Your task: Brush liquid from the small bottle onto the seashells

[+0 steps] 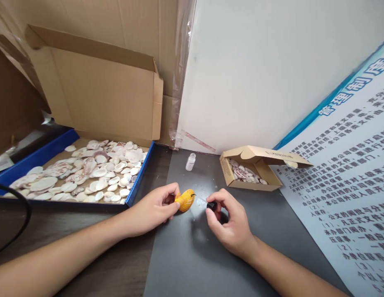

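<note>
My left hand (155, 208) pinches an orange ribbed shell (186, 199) and holds it just above the dark grey mat (186, 255). My right hand (229, 222) is closed on a small black brush cap (211, 205), whose thin applicator points left at the shell's edge. A small clear bottle (190, 161) stands open on the mat behind the hands.
A blue-rimmed tray (139, 177) at the left holds several white and pink shells. A small cardboard box (249, 167) with shells sits at the right. A large open carton (99, 90) stands behind the tray. A printed poster (349, 185) leans at the right. A black cable (21, 214) loops at the left.
</note>
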`<state>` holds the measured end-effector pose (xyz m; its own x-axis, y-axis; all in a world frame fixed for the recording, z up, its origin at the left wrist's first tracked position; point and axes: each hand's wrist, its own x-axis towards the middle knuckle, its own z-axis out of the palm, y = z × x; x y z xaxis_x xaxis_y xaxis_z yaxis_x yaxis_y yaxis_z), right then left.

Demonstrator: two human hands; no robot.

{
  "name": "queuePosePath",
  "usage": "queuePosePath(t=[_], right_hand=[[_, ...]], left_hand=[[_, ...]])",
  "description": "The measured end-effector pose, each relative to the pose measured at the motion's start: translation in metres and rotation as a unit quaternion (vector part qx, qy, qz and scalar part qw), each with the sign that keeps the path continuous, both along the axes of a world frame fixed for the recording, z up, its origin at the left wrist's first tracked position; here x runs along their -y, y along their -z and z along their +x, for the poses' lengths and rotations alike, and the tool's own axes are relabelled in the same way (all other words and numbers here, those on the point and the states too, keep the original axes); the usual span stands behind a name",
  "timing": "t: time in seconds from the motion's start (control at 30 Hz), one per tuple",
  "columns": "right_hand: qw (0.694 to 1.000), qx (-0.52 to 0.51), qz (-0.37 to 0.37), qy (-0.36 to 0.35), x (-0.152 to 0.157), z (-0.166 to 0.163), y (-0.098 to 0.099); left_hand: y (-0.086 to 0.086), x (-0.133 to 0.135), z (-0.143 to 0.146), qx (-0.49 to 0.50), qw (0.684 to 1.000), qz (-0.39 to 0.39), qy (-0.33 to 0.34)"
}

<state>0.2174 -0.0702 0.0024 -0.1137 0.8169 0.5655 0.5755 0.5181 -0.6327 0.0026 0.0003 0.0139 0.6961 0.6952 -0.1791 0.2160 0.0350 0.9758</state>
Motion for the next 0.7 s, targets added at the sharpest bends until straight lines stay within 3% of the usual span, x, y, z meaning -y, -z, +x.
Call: queuePosePath(t=[0.3,0.5,0.7], right_hand=[[0.997,-0.002,-0.016,-0.069,0.0020,0.0024,0.0025],[1.000,0.002,-0.010,-0.009,0.0008,0.0013,0.0008],[0.997,-0.001,0.001,-0.083,0.0022,0.0015,-0.0001]], left_hand=[[0.0038,0.0018,0.0024,-0.029,0.997,0.068,-0.014],[-0.0002,0.0015,0.0041,-0.045,0.997,0.069,-0.005],[-0.0048,0.0034,0.0048,-0.064,0.996,0.068,0.009]])
